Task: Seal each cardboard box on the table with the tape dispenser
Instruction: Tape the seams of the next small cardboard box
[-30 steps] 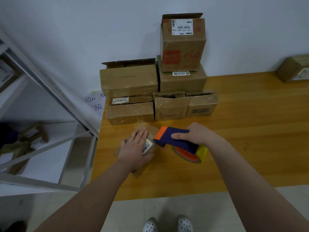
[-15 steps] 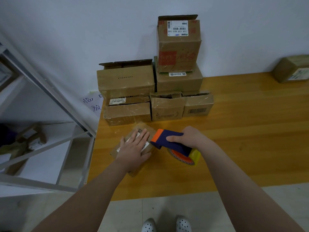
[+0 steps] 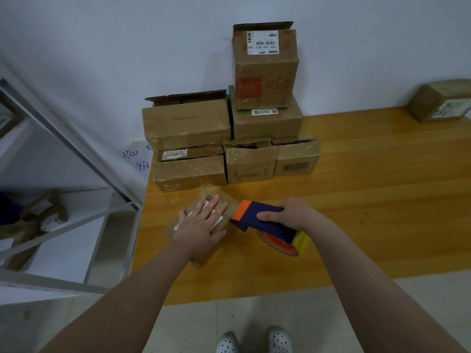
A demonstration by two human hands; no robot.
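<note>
Cardboard box [image 3: 220, 192], 1 small, probably light parcel, lies on the table [image 3: 356, 200] under the flat, spread left hand [image 3: 201, 228]. The right hand [image 3: 290, 215] is wrapped round the tape dispenser [image 3: 265, 220], whose nose meets the box edge beside the left forefinger. Thin walls may dent, so press on top.

1. A grey metal shelf rack [image 3: 76, 149] fills the left side of the frame.
2. Small labelled boxes [image 3: 48, 212] lie on its shelf, middle left.
3. A white paper with handwritten characters [image 3: 137, 159] shows just right of the rack.
4. Two white perforated shoes [image 3: 228, 342] stand on pale floor tiles [image 3: 254, 307], bottom centre.
5. A white wall [image 3: 102, 47] covers the top.
</note>
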